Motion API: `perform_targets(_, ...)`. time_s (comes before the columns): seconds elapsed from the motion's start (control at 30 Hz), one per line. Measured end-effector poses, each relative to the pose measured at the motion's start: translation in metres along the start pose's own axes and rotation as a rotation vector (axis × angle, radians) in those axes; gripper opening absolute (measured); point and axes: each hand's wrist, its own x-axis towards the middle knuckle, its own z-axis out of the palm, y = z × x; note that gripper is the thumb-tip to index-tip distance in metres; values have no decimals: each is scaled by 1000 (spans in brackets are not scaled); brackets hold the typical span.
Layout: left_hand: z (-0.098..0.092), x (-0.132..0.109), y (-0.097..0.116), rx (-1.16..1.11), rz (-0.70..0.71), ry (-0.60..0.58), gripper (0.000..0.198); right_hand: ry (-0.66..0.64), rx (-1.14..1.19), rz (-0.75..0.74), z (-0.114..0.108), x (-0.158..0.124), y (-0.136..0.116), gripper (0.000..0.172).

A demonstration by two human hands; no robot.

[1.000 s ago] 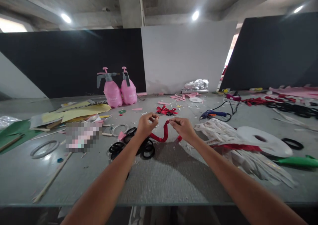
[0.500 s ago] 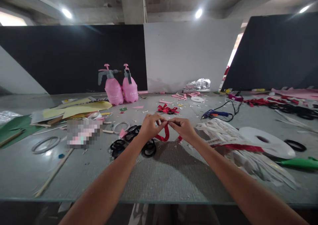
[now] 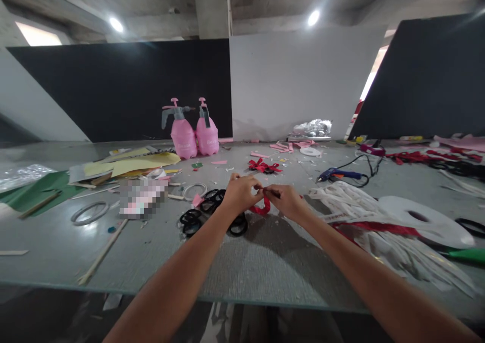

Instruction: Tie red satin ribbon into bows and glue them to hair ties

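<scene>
My left hand (image 3: 242,192) and my right hand (image 3: 287,199) meet fingertip to fingertip above the grey table (image 3: 242,262). Both pinch a red ribbon (image 3: 262,208), whose loop hangs down between them. Just left of my left hand lies a pile of black rings (image 3: 206,212). A finished red bow (image 3: 262,166) rests farther back. From the right, more red ribbon (image 3: 373,226) runs in from a white spool (image 3: 424,220).
Two pink spray bottles (image 3: 194,133) stand at the back. Yellow and green paper sheets (image 3: 125,167) lie at left, with grey rings (image 3: 89,212) and wooden sticks. A blue glue gun (image 3: 339,174) and white strips (image 3: 348,201) are at right. Black and white boards wall the table.
My hands have come together until the fingertips touch, and the red ribbon's loop between them has shrunk. The view has shifted slightly left.
</scene>
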Motion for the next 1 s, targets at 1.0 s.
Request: perform_targets(1.0,7,-3,-5,-39,-40,34,14,-27,59,-4,7,0,0,33)
